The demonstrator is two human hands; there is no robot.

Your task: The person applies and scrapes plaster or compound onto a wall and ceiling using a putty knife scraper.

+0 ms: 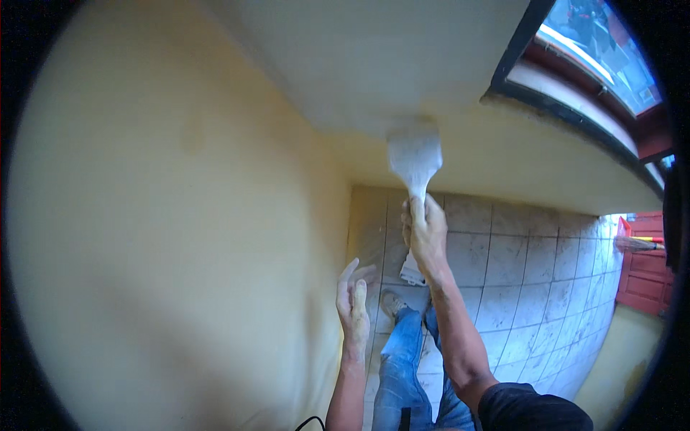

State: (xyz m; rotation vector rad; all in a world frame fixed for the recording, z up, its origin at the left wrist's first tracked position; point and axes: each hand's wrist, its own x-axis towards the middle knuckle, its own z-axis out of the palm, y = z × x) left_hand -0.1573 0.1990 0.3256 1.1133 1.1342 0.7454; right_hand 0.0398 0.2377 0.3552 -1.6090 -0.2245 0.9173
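Observation:
My right hand [425, 233] grips the handle of a wide putty knife [415, 154], whose white-coated blade lies flat against the pale wall [374, 65] near the inner corner. A second flat tool or scrap [411, 271] shows just below that hand; I cannot tell if it is held. My left hand [353, 305] is raised beside the yellow wall [165, 215], fingers straight and dusted with filler, holding nothing.
A dark-framed window [575, 86] sits at the upper right. Below are a dusty tiled floor [517, 287], my jeans-clad legs and a shoe [392, 302]. A red door [647, 273] and a broom [636, 244] stand at the far right.

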